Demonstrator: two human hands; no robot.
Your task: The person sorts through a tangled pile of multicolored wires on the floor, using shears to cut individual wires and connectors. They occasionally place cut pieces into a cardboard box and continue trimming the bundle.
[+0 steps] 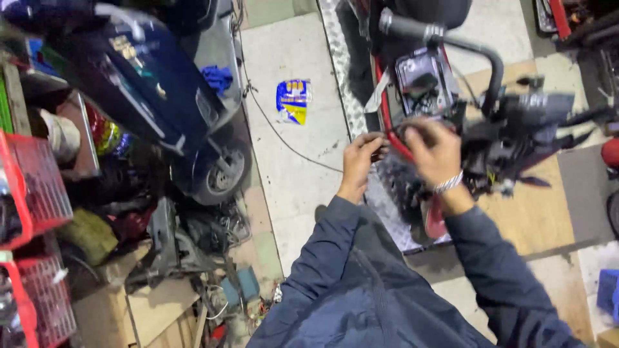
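Observation:
My left hand [361,160] is curled around a small dark part at the edge of a stripped red scooter frame [387,116]. My right hand [435,153], with a silver bracelet on the wrist, grips a dark piece of the scooter's bodywork beside the red tube. The picture is blurred, so what each hand holds is hard to make out. Above the hands sits an open compartment [422,80] with wiring, under a black grab rail [451,42]. Both sleeves are dark blue.
A dark blue scooter [161,96] stands at the left, a blue rag [218,77] on it. Red wire baskets [35,193], cardboard and scrap parts crowd the lower left. A blue and yellow packet [293,101] and a thin cable lie on the concrete floor. The red scooter rests on a checker-plate ramp [342,64].

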